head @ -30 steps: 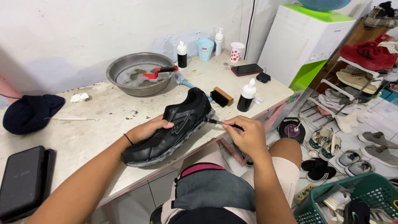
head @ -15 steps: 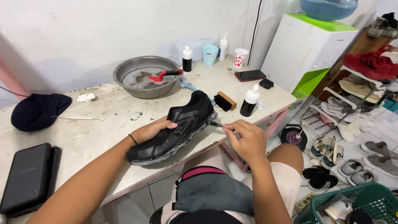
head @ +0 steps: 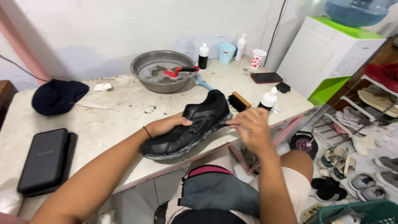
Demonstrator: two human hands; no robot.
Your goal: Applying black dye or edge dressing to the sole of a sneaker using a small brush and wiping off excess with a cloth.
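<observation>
A black sneaker [head: 195, 124] lies on its side at the front edge of the worn white table [head: 116, 112], its sole rim smeared with grey foam. My left hand [head: 166, 124] grips its upper near the middle and holds it down. My right hand [head: 253, 128] is at the heel end, its fingers pinched shut against the sole edge. The thin dark tool it grips is almost hidden by the fingers. A wooden brush [head: 239, 101] and a white-capped bottle [head: 268, 99] stand just behind that hand.
A metal basin [head: 143, 66] with foam and a red brush [head: 178, 71] sits at the back, beside bottles and a blue cup [head: 226, 54]. A phone [head: 268, 77] lies far right, a black case [head: 43, 159] and a dark cap [head: 58, 96] left. Shoe racks [head: 365, 124] crowd the floor right.
My right hand has moved in from beside the shoe to press against its heel end, and it now covers the thin tool. My left hand keeps its grip on the sneaker.
</observation>
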